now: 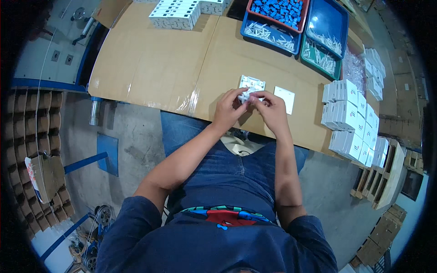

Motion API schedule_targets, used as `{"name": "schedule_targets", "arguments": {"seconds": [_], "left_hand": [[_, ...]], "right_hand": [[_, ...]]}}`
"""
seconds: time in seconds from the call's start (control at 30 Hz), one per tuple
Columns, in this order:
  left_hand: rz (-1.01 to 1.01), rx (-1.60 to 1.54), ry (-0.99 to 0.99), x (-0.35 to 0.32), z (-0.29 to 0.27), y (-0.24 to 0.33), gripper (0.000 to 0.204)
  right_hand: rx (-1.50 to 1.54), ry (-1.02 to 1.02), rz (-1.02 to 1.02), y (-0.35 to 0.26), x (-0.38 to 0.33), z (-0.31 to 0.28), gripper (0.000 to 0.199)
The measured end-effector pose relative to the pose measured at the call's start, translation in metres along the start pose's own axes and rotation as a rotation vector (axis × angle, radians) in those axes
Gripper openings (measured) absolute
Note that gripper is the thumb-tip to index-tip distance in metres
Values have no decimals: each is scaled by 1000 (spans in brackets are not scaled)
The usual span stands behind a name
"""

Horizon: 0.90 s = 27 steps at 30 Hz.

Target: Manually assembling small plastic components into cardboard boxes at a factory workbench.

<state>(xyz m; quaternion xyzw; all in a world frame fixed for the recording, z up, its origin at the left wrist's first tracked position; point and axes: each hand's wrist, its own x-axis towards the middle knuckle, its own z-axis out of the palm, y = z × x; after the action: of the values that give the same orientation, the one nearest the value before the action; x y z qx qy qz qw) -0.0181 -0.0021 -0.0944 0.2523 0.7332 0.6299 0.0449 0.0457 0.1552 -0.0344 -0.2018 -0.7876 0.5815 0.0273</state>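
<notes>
We see both hands meeting over the near edge of the cardboard-covered table [150, 63], just above the lap. The left hand [229, 109] and the right hand [272, 109] pinch one small white plastic part [246, 96] between their fingertips, so each hand is closed on it from its own side. The part sits squarely between the two hands, about equally near to both, the left thumb and forefinger taking its left end and the right fingers its right end. Its long axis is hard to read at this size; it seems to run left to right, from one grip to the other.

Just beyond the fingers, touching the table, lies a white square frame plate [251, 83] with openings in it, and to its right a plain white square plate [285, 98] lies flat, a little apart. The held part hovers at the near edge of the frame plate, so that plate lies on the far side of the grip.

Farther off we note blue trays [273, 34] of small blue and white pieces, and stacked white boxes [353, 123] on the right.
</notes>
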Motion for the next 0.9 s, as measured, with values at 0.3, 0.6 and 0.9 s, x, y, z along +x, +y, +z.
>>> {"name": "schedule_targets", "arguments": {"seconds": [0.3, 0.6, 0.9], "left_hand": [[184, 261, 99, 9, -1, 13, 54], [168, 171, -44, 3, 0, 10, 49], [156, 138, -31, 4, -1, 12, 45]], "right_hand": [[85, -18, -48, 13, 6, -4, 15], [98, -63, 38, 15, 6, -6, 14], [-11, -24, -45, 3, 5, -8, 15]]}}
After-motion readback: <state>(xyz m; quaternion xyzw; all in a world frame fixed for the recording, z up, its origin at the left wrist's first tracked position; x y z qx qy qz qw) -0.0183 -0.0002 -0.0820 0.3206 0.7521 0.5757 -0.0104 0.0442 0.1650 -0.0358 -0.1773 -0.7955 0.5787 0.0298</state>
